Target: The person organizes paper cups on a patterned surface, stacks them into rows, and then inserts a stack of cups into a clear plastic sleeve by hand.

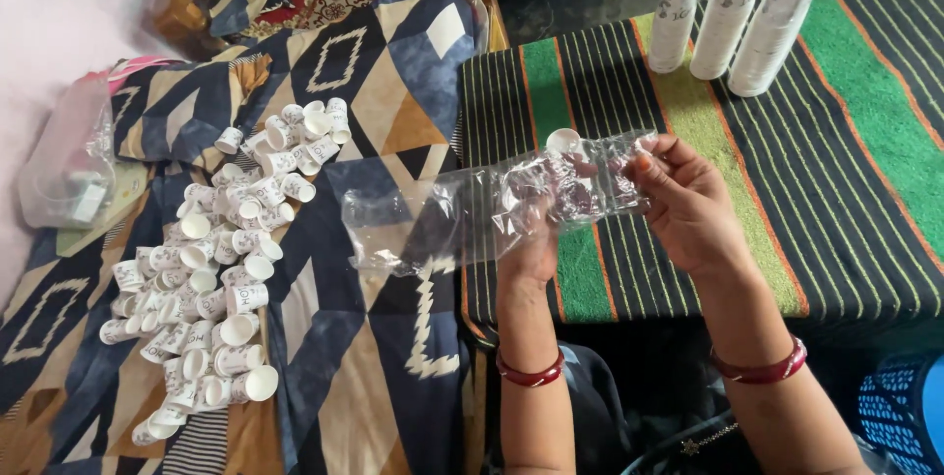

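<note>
My left hand [531, 239] and my right hand [688, 205] hold a long clear plastic sleeve [472, 209] sideways between them. My left hand grips the sleeve from below, partly hidden behind the plastic. My right hand pinches its right end. A few small white paper cups [563, 141] sit inside the sleeve near my hands. The left part of the sleeve hangs limp. A heap of several loose small white cups [221, 268] lies to the left on a patterned blue and tan cloth [393, 91].
Three sleeved stacks of white cups [728, 18] lie at the top right on a green and black striped mat [855, 141]. A clear plastic bag [69, 165] rests at the far left. A blue basket [905, 406] shows at the bottom right.
</note>
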